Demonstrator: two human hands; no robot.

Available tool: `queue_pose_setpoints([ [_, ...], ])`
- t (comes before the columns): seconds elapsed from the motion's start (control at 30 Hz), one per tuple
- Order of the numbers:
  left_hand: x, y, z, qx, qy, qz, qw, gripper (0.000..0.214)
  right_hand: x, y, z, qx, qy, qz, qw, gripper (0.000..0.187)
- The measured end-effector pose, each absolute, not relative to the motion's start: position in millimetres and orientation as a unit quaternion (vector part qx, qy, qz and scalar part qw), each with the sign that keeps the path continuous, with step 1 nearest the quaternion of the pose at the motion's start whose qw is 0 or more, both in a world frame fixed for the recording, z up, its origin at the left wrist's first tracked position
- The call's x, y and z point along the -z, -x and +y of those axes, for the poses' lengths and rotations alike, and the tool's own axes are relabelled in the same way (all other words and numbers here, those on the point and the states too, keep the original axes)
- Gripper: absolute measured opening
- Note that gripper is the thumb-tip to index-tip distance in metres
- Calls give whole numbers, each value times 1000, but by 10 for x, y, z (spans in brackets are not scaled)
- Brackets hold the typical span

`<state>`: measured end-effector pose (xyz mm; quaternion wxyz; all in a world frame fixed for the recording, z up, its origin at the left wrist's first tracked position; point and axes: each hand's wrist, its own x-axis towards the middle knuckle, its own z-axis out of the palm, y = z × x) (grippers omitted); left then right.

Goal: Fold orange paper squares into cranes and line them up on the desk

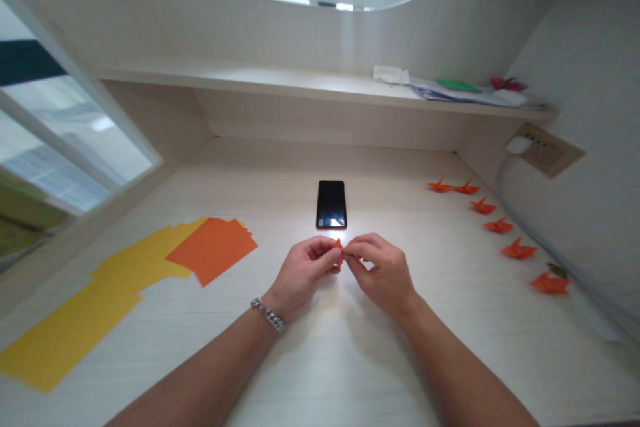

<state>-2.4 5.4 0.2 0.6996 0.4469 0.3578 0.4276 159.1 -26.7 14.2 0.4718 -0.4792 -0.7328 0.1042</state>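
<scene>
Between my two hands is a small folded piece of orange paper (339, 255), mostly covered by fingers. My left hand (309, 265), with a chain bracelet (268, 315) at the wrist, pinches it between thumb and fingers. From the other side my right hand (383, 270) grips its right edge with thumb and fingertips. Both hands are held over the desk, just in front of a black phone (331, 204). Along the right side stand several folded orange paper cranes (519, 249) in a curved row.
Yellow paper sheets (75, 333) and orange square sheets (213, 250) lie spread at the left. A cable (520, 213) runs from the wall socket (553, 150) down the right edge. The shelf (280, 80) above holds papers (450, 90) at its right end.
</scene>
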Motion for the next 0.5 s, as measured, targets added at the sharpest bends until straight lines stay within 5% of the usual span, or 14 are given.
queue_pose_setpoints([
  [0.5, -13, -15, 34, -469, -463, 362, 659, 17, -150, -1462, -258, -287, 542, -590, 525, 6],
])
